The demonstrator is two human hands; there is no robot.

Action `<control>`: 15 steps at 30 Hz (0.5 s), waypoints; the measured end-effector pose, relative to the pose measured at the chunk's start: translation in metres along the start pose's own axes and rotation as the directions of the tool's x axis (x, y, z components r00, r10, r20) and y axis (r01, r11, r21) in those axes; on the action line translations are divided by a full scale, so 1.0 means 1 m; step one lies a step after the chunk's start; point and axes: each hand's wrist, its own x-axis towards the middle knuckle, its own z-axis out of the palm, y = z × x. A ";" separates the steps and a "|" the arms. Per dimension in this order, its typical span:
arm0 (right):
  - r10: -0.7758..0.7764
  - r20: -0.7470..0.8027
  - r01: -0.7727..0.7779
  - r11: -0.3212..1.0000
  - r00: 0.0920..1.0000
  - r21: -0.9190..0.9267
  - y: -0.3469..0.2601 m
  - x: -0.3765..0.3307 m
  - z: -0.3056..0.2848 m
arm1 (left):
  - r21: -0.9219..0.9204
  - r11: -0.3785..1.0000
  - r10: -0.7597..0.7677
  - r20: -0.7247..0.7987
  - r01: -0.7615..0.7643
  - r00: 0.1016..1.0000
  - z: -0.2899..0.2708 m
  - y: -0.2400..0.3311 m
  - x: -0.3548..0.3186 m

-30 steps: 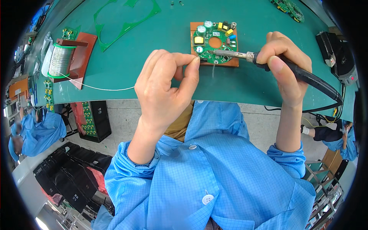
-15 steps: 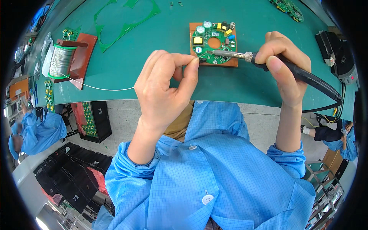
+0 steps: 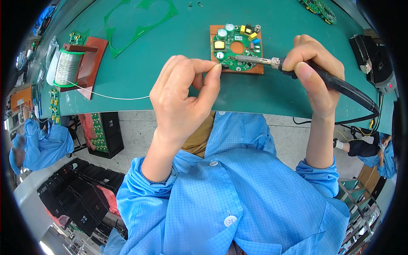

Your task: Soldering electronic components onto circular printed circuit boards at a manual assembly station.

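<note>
A round green circuit board (image 3: 245,64) with a hole in its middle lies on an orange-brown square block (image 3: 256,70). Capacitors, yellow-wrapped transformers and small parts stand on it. My right hand (image 3: 314,70) grips a soldering iron (image 3: 293,70) by its black handle, the metal tip touching or just above the board's lower left part. Thumb and forefinger of my left hand (image 3: 185,91) pinch solder wire (image 3: 114,98) close to that tip. The wire runs back to a green-flanged spool (image 3: 68,67) on a reddish-brown stand (image 3: 94,63). Its pinched end is too fine to make out clearly.
A cut-out green board frame (image 3: 142,32) lies at the far left of the green table (image 3: 187,36). More boards (image 3: 321,10) sit at the far right. A black soldering station (image 3: 374,63) stands on the right, the iron's cable beside it. Co-workers in blue sit on both sides.
Both hands, the iron and the board hold nearly the same place. The solder wire has shifted slightly, and more of a dark cable shows by my right wrist.
</note>
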 end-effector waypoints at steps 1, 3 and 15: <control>-0.001 0.000 0.001 1.000 1.000 0.002 0.000 0.000 0.000 | 0.005 1.000 -0.004 -0.003 0.004 1.000 0.000 0.000 0.000; -0.003 -0.002 0.003 1.000 1.000 0.003 0.000 0.000 0.000 | 0.015 1.000 -0.003 -0.006 0.003 1.000 0.000 0.000 0.000; 0.010 -0.007 -0.010 1.000 1.000 0.000 0.000 -0.001 0.001 | 0.004 1.000 0.000 -0.024 0.000 1.000 -0.002 0.000 0.000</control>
